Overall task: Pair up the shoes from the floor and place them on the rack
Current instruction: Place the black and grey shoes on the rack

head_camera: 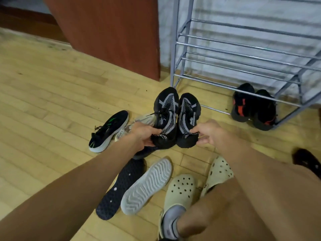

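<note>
At nine o'clock on the wooden floor [43,94] lies a black shoe with green stripes [108,131], on its side beside a pale shoe [139,123] that is mostly hidden. The left hand [145,134] has its fingers clamped on the heel of the left black-and-grey shoe [165,117]; the right hand [209,132] pinches the heel of its mate [188,119], the two touching side by side, toes toward twelve. Below, at six o'clock, a black sole [119,188] and a white sole [147,185] lie upturned. At two o'clock stands the metal rack [243,54], with a black-and-red pair [253,106] at its foot, seemingly on the floor under the lowest bars.
</note>
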Demonstrator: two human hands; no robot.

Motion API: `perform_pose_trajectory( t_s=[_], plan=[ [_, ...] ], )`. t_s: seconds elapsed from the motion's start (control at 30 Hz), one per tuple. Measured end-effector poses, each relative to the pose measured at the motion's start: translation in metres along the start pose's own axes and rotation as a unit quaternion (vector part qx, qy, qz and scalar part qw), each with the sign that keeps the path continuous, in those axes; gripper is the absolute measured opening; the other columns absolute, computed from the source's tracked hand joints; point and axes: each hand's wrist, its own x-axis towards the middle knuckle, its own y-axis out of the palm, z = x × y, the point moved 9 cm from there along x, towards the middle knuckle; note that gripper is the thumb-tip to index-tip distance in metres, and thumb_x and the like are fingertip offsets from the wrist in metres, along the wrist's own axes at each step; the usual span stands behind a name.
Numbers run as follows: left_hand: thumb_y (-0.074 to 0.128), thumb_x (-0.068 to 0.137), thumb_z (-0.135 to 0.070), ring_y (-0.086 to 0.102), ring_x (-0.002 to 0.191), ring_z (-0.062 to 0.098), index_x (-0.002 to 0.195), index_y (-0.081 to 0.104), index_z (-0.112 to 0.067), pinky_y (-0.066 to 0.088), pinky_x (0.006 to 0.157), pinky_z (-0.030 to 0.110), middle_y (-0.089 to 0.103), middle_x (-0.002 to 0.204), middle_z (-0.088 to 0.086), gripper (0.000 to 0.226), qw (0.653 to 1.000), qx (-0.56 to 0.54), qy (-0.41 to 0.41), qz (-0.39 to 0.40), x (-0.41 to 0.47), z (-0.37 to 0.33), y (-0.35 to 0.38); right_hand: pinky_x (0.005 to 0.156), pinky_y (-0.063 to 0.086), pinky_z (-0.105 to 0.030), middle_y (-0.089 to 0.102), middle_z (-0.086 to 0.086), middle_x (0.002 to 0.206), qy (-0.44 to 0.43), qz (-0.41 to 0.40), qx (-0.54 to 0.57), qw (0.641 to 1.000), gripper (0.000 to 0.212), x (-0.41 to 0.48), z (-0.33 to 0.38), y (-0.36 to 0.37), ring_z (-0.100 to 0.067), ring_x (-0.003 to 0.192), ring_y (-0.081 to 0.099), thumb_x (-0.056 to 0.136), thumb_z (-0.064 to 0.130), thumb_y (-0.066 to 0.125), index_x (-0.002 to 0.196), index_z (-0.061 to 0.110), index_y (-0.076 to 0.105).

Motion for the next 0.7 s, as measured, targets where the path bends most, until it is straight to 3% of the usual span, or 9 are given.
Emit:
perform_pose_trajectory(
  t_s=[0.1, 0.2, 0.27, 0.33, 0.43, 0.5, 0.6, 0.7],
  plan=[
    [0.068, 0.081, 0.004, 0.067, 0.088, 0.031, 0.103, 0.062, 0.004, 0.056, 0.076, 0.043, 0.069, 0.106, 0.019, 0.022, 0.999, 0.022, -0.020, 0.015, 0.034, -0.003, 0.029, 0.077, 0.058, -0.042, 0.063, -0.018, 0.112, 0.012, -0.037, 0.000, 0.999, 0.041, 0.028, -0.005, -0.024, -0.036, 0.105, 0.063, 0.081, -0.002, 0.070, 0.121, -0.002, 0.059],
    [0.067, 0.083, 0.004, 0.065, 0.091, 0.030, 0.096, 0.062, 0.002, 0.054, 0.077, 0.040, 0.068, 0.105, 0.017, 0.015, 0.998, 0.038, -0.036, 0.033, 0.074, -0.010, 0.060, 0.075, 0.060, -0.045, 0.065, -0.017, 0.109, 0.028, -0.061, 0.018, 0.998, 0.028, 0.060, -0.013, -0.049, -0.036, 0.099, 0.066, 0.080, -0.003, 0.070, 0.107, -0.001, 0.062],
    [0.068, 0.082, 0.003, 0.066, 0.090, 0.028, 0.107, 0.063, 0.003, 0.056, 0.069, 0.036, 0.069, 0.108, 0.016, 0.025, 0.997, 0.047, -0.047, 0.040, 0.104, -0.016, 0.078, 0.075, 0.060, -0.045, 0.066, -0.017, 0.108, 0.028, -0.079, 0.027, 0.996, 0.015, 0.084, -0.016, -0.066, -0.035, 0.096, 0.066, 0.079, -0.002, 0.071, 0.087, 0.005, 0.060],
    [0.070, 0.080, 0.002, 0.068, 0.087, 0.026, 0.112, 0.063, 0.003, 0.057, 0.059, 0.032, 0.070, 0.112, 0.015, 0.033, 0.996, 0.047, -0.057, 0.045, 0.138, -0.022, 0.094, 0.076, 0.060, -0.045, 0.067, -0.016, 0.108, 0.028, -0.088, 0.038, 0.995, 0.015, 0.109, -0.016, -0.082, -0.035, 0.098, 0.067, 0.078, -0.001, 0.072, 0.083, 0.005, 0.060],
    [0.070, 0.077, 0.006, 0.067, 0.094, 0.031, 0.098, 0.067, 0.001, 0.056, 0.073, 0.038, 0.070, 0.112, 0.018, 0.022, 0.997, 0.034, -0.057, 0.048, 0.187, -0.035, 0.116, 0.078, 0.060, -0.047, 0.069, -0.016, 0.105, 0.031, -0.093, 0.044, 0.994, 0.026, 0.150, -0.012, -0.100, -0.033, 0.096, 0.068, 0.077, 0.001, 0.074, 0.101, -0.002, 0.065],
    [0.069, 0.078, 0.008, 0.064, 0.093, 0.032, 0.088, 0.066, -0.001, 0.053, 0.077, 0.038, 0.068, 0.103, 0.017, 0.014, 0.998, 0.026, -0.042, 0.039, 0.213, -0.049, 0.128, 0.080, 0.060, -0.048, 0.070, -0.017, 0.103, 0.028, -0.093, 0.056, 0.994, 0.023, 0.178, -0.007, -0.107, -0.032, 0.095, 0.069, 0.077, 0.001, 0.074, 0.099, -0.002, 0.067],
    [0.069, 0.079, 0.007, 0.064, 0.093, 0.033, 0.104, 0.065, 0.005, 0.052, 0.080, 0.038, 0.066, 0.104, 0.017, 0.025, 0.999, 0.022, -0.013, 0.041, 0.251, -0.069, 0.148, 0.080, 0.060, -0.047, 0.072, -0.013, 0.100, 0.019, -0.108, 0.072, 0.991, 0.009, 0.221, 0.003, -0.118, -0.030, 0.093, 0.070, 0.077, 0.002, 0.073, 0.085, 0.004, 0.069],
    [0.070, 0.079, 0.004, 0.065, 0.096, 0.033, 0.109, 0.065, 0.002, 0.053, 0.086, 0.041, 0.067, 0.108, 0.018, 0.030, 0.998, 0.032, 0.018, 0.043, 0.284, -0.090, 0.164, 0.081, 0.059, -0.047, 0.072, -0.013, 0.095, -0.007, -0.148, 0.025, 0.989, 0.011, 0.257, 0.019, -0.131, -0.031, 0.092, 0.069, 0.078, 0.011, 0.074, 0.086, 0.005, 0.071]
  ],
)
